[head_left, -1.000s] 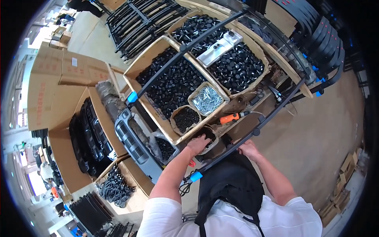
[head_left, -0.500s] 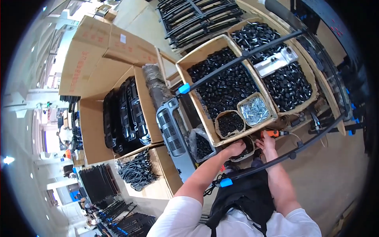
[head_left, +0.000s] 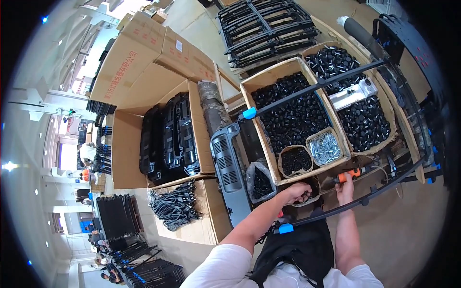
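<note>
My left hand (head_left: 298, 193) is closed, its fingers curled at the rim of a small brown tub (head_left: 313, 190) with dark contents. Whatever the fingers hold is hidden. My right hand (head_left: 344, 188) grips an orange and black power screwdriver (head_left: 348, 175) just right of that tub. A black tubular frame (head_left: 355, 204) with blue end pieces (head_left: 286, 228) curves around both hands. Its near bar crosses above my right forearm, and its far bar (head_left: 312, 89) lies over a cardboard bin (head_left: 263, 126) of black caps (head_left: 297, 115).
Smaller boxes inside the bin hold silver screws (head_left: 324, 148) and small black parts (head_left: 295, 161). A second bin of black knobs (head_left: 362, 127) carries a metal fixture (head_left: 353, 94). Leftward stand a grey slotted housing (head_left: 226, 163), a carton of black panels (head_left: 168, 134) and bundled cables (head_left: 175, 204).
The whole view has shifted, so the benches sit farther right and lower. My left fingers have curled at the tub's rim. My right hand still has the screwdriver.
</note>
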`<action>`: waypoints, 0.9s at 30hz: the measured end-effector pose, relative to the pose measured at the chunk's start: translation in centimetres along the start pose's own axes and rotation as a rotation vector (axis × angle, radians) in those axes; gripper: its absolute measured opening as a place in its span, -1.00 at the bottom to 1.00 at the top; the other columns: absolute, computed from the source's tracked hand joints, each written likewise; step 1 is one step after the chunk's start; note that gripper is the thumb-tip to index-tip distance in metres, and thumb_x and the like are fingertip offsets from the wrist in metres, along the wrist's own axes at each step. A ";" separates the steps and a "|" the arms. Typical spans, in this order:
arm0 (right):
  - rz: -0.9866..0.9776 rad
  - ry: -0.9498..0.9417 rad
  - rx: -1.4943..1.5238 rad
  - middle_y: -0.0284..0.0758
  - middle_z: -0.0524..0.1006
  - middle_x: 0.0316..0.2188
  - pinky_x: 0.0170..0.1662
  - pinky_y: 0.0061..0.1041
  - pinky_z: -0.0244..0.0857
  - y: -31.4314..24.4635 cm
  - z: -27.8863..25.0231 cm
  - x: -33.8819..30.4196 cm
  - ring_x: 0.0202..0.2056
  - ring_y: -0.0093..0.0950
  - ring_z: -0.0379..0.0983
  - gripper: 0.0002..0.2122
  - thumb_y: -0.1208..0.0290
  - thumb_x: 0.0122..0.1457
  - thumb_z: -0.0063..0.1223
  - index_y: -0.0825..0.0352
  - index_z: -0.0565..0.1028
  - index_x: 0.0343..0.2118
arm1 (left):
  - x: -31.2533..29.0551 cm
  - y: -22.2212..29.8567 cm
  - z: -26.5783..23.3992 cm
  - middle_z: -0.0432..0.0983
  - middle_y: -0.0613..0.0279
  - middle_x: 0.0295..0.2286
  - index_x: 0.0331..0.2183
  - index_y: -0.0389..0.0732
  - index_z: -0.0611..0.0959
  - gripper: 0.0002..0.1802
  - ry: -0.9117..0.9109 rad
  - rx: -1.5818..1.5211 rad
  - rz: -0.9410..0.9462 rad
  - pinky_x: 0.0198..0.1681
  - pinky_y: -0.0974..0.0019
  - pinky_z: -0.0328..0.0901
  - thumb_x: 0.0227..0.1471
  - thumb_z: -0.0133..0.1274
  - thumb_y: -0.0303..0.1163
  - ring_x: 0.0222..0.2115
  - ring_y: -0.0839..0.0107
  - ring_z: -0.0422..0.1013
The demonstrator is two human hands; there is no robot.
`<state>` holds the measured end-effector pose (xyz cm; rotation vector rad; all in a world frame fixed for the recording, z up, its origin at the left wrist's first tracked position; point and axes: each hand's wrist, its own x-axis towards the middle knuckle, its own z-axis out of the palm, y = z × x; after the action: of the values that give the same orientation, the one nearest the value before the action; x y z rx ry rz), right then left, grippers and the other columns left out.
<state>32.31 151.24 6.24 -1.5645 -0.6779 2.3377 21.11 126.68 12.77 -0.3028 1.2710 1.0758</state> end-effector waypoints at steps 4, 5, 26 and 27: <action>0.304 -0.379 -0.036 -0.45 0.55 -0.41 -0.47 -0.46 0.52 -4.0 -2.6 -0.7 -0.44 -0.48 0.54 -0.77 0.26 0.23 0.22 0.17 0.52 -0.10 | -1.1 -0.4 -1.3 0.55 0.29 -0.26 -0.17 -0.19 0.61 -0.70 -0.171 -0.181 0.124 -0.26 0.33 0.44 0.45 -0.03 -0.15 -0.28 0.40 0.52; 0.257 -0.301 -0.034 -0.43 0.56 -0.40 -0.43 -0.42 0.53 -4.5 -4.3 -1.1 -0.40 -0.45 0.55 -0.72 0.27 0.23 0.21 0.18 0.51 -0.04 | -1.3 -0.1 -0.5 0.55 0.29 -0.26 -0.17 -0.19 0.61 -0.70 -0.193 -0.169 0.132 -0.26 0.33 0.44 0.45 -0.03 -0.15 -0.28 0.40 0.52; -0.754 -1.026 -0.834 -0.12 0.58 0.08 0.17 -0.34 0.44 -15.4 4.8 -31.4 0.04 -0.39 0.56 -0.46 0.53 0.12 0.33 0.41 0.39 0.17 | -14.8 0.0 5.3 0.48 0.48 -0.40 -0.03 -0.11 0.65 -0.74 -0.150 -0.569 0.625 -0.40 0.49 0.25 0.44 0.01 -0.19 -0.41 0.59 0.37; -0.778 -1.072 -0.831 -0.14 0.59 0.06 0.16 -0.36 0.45 -15.3 6.3 -31.2 0.02 -0.41 0.57 -0.48 0.56 0.12 0.35 0.42 0.42 0.16 | -15.5 -0.2 5.6 0.47 0.47 -0.41 -0.02 -0.11 0.65 -0.75 -0.130 -0.607 0.662 -0.39 0.48 0.26 0.43 0.03 -0.20 -0.41 0.58 0.38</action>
<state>38.01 148.96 41.06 0.1270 -2.1637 2.1174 26.04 123.15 28.05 -0.2616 0.9119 2.0196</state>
